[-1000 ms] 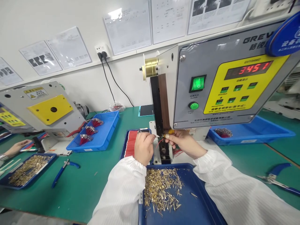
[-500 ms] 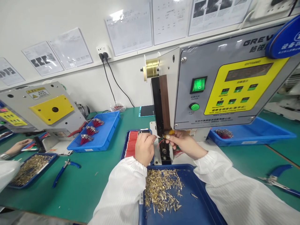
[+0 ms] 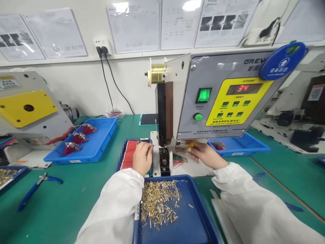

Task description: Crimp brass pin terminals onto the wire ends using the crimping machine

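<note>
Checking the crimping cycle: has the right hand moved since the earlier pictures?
Yes: the right hand has moved rightward, away from the crimping machine's crimp head, which it was right beside earlier.

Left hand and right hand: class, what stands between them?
The crimping press's die block stands between the left hand and right hand, in the head view.

Green desk [image 3: 63, 210] has a blue tray [image 3: 101, 139] on the left with three bunches of red wires [image 3: 80, 137], blue-handled pliers [image 3: 33, 193] near it, and another blue tray [image 3: 243, 150] on the right holding a red wire bunch [image 3: 218, 145]. Second machine with a yellow panel [image 3: 27, 108] stands far left, brass terminals [image 3: 6, 174] in a tray at the frame edge. Printed sheets [image 3: 133, 30] cover the white wall [image 3: 127, 88], with a socket [image 3: 101, 43], two black cords [image 3: 106, 78] running down, and a small clear bag [image 3: 114, 113] on the desk.
</note>
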### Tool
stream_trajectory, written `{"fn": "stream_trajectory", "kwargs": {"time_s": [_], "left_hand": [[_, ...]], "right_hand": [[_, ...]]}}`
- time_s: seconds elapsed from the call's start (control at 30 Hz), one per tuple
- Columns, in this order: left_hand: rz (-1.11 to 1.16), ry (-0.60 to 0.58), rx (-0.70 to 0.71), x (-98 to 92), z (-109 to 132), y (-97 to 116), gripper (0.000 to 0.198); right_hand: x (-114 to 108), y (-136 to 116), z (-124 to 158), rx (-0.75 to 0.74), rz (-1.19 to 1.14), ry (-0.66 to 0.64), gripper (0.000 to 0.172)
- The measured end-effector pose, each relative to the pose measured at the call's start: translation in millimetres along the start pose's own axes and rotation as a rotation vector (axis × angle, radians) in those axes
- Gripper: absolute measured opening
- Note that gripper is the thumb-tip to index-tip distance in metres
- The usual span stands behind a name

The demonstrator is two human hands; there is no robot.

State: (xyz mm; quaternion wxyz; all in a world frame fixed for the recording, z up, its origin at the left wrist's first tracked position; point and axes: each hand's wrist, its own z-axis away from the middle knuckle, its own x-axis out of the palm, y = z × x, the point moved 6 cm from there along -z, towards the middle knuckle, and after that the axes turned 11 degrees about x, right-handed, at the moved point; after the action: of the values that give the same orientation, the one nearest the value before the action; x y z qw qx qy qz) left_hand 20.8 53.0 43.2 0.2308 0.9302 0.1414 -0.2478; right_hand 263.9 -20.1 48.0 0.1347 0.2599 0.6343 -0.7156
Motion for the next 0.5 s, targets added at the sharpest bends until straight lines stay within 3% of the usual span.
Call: {"fn": "stream_trajectory", "kwargs": {"time_s": [0.1,0.2,0.43,0.5], "left_hand": [[0.004,-0.002,-0.012,0.5,1,-1,0.015],[0.009,-0.006,-0.014,0.4,1,0,0.015],[0.036,-0.01,-0.014,2.4,2,0,0.015],[0.041,-0.015,-0.016,3.1,2,0,0.015]], "right_hand": [[-3,15,2,0.047,0.162,0.063,0.024],[8,16,1,0.044,0.346,0.077,0.021],[17,-5,11,-0.05,0.518,0.11,0.026],[24,-17,25,-0.057,0.592,0.025,0.027]]}}
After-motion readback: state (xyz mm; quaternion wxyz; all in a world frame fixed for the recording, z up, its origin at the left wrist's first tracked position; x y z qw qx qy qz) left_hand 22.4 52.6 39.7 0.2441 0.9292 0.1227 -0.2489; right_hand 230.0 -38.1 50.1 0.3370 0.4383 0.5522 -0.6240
